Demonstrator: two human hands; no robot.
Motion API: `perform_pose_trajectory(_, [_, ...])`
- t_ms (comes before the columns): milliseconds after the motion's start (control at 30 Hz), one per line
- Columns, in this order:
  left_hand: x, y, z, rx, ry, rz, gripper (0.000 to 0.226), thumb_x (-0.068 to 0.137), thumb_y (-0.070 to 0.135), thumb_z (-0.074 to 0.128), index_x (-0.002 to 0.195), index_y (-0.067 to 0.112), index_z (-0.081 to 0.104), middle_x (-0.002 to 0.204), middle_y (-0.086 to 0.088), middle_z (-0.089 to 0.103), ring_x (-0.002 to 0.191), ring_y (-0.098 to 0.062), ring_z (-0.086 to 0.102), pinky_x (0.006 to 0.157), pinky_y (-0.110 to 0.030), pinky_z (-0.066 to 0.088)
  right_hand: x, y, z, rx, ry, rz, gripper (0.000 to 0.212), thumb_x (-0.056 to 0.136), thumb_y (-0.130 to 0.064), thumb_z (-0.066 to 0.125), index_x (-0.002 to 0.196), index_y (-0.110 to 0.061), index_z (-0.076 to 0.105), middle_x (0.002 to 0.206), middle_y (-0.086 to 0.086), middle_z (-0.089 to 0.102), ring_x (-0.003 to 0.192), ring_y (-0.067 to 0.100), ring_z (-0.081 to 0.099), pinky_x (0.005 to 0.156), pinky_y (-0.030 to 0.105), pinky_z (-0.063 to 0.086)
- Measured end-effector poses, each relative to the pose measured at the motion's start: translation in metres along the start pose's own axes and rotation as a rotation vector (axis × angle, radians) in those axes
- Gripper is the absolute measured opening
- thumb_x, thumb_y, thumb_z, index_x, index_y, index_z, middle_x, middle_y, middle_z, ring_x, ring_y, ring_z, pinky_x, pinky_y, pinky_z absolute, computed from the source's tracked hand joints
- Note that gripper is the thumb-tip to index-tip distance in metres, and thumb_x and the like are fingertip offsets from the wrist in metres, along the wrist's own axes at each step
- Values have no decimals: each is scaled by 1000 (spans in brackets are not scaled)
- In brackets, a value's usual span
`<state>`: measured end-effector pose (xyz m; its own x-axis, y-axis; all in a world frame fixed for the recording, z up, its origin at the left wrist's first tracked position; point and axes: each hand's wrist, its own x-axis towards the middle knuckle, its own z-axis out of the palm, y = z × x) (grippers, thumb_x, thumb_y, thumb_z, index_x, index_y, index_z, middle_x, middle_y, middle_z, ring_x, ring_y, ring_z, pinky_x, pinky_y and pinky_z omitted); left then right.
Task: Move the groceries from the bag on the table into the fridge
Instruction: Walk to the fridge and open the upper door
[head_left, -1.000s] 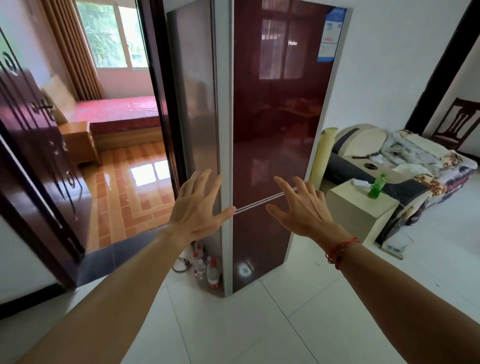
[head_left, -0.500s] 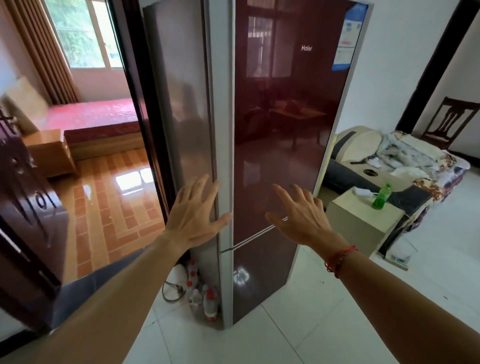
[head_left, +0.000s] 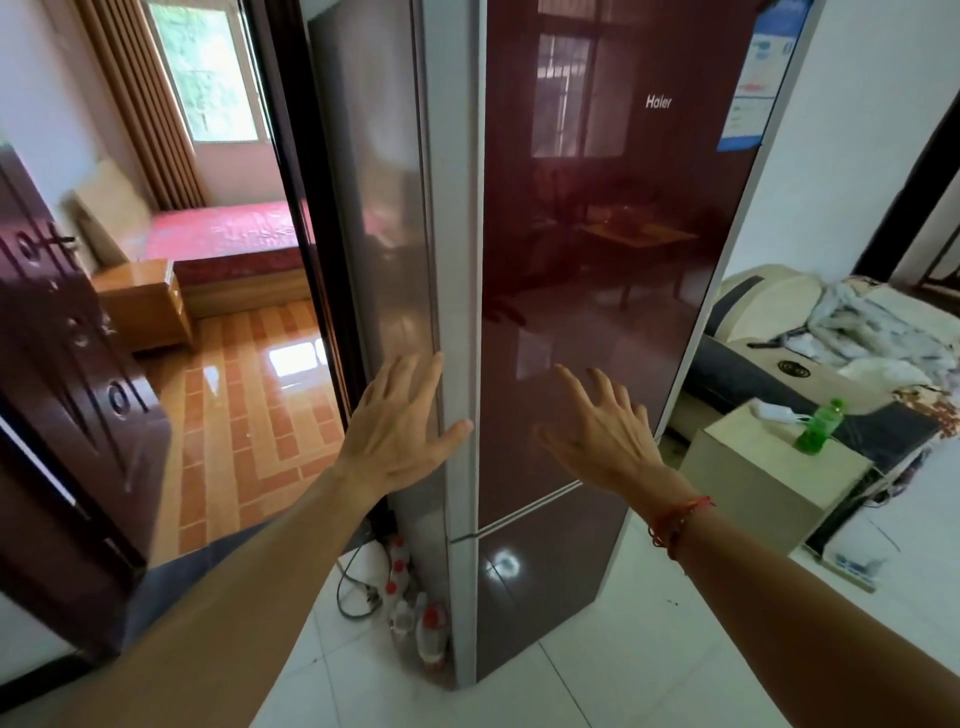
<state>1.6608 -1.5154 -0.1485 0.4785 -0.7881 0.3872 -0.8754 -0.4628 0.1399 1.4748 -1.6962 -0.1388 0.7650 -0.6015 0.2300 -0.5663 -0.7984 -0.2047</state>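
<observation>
— While the left hand (head_left: 400, 431) and right hand (head_left: 602, 431) hold fingers (head_left: 415, 374) spread, empty, where's the fridge (head_left: 597, 260)?
— Centre frame, door closed; bag unseen. Palms may slip on its glossy door edge.

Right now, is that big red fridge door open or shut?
Shut. The upper door sits flush against the grey frame, no inside showing. The left hand and right hand are spread open, holding nothing.
</observation>
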Motion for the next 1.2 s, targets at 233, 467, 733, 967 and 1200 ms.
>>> perform_pose_trajectory(233, [58, 11, -3, -526, 125, -224, 79, 87, 75, 35, 146, 24, 26, 151, -3, 35, 135, -24, 43, 108, -49, 42, 25, -13, 8, 100, -12, 1, 84, 92, -66, 49, 158, -41, 4, 167, 10, 10, 149, 34, 21, 112, 54, 32])
perform_pose_trajectory(467, [92, 25, -17, -784, 350, -298, 48, 99, 50, 44, 140, 25, 39, 140, 2, 46, 125, -15, 50, 100, -40, 48, 44, -37, 20, 298, -77, 14, 97, 92, -63, 53, 155, -43, -19, 169, 11, -9, 151, 41, 19, 112, 59, 37])
perform_pose_trajectory(733, [94, 23, -23, -709, 462, -296, 21, 99, 28, 55, 114, 13, 60, 100, 0, 64, 89, -11, 63, 70, -11, 43, 50, -58, 27, 397, -154, -13, 100, 93, -59, 54, 153, -43, -25, 166, 13, -20, 142, 41, 40, 104, 47, 45])
perform_pose_trajectory(967, [91, 24, -23, -710, 468, -326, 27, 99, 25, 56, 120, 9, 60, 106, -4, 65, 98, -16, 64, 83, -23, 50, 49, -61, 26, 422, -157, -11, 99, 94, -56, 55, 153, -43, -23, 166, 12, -20, 151, 36, 24, 110, 45, 40])
perform_pose_trajectory(1200, [71, 37, -29, -708, 451, -213, 25, 97, 23, 59, 120, 13, 59, 102, 7, 61, 92, -4, 60, 71, -6, 43, 30, -63, 26, 413, -159, -25, 110, 95, -53, 58, 146, -35, -37, 161, 17, -31, 149, 38, 28, 115, 49, 38])
